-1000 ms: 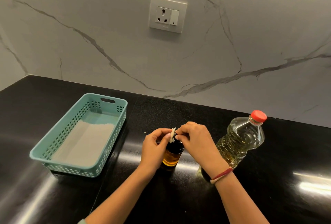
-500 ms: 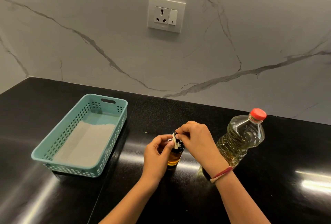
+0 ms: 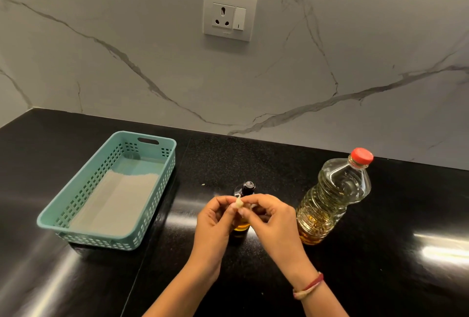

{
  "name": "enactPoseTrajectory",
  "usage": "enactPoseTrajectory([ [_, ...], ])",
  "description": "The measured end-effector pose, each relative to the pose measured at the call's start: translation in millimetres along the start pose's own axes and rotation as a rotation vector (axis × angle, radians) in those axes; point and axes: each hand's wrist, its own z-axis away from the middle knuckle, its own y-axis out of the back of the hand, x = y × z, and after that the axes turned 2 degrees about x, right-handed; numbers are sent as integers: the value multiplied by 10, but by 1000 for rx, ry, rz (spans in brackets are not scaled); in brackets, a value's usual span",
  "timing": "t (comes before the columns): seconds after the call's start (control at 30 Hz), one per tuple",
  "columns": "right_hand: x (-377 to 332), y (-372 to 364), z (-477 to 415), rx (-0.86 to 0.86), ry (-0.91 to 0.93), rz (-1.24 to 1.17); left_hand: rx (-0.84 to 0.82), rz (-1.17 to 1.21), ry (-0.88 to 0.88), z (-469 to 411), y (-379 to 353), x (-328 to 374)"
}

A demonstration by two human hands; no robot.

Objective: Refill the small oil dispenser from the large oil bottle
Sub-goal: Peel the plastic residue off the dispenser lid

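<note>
A small dark glass dispenser (image 3: 244, 190) stands upright on a black worktop (image 3: 253, 159), with a shallow band of amber oil showing near its base. Directly in front of the dispenser, a person's left hand (image 3: 215, 222) and right hand (image 3: 275, 222) meet. The fingers of both are curled in, pinching one small pale scrap (image 3: 238, 204) between them; what the scrap is cannot be made out. To the dispenser's right, a little apart, stands the bottle (image 3: 333, 200), clear ribbed plastic holding pale oil, with its red cap (image 3: 361, 156) on. To the dispenser's left sits a teal basket (image 3: 101, 241). The bottle looks heavy, slightly squashy and possibly oily, so gripping its ribbed middle would likely steady pouring. The dispenser looks light, breakable and easily tipped, so hold its body.
</note>
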Motion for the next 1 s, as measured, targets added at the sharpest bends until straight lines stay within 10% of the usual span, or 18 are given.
enactPoseTrajectory([
  [0.2,197,49,-52,174,-109,-68,61,-282,-143,-159,100,17],
  [0.4,342,-8,-138,234,-133,27,-224,-731,-255,-450,147,-106],
  [1.0,381,-23,-233,185,-150,-33,-140,-706,-262,-556,141,-162],
])
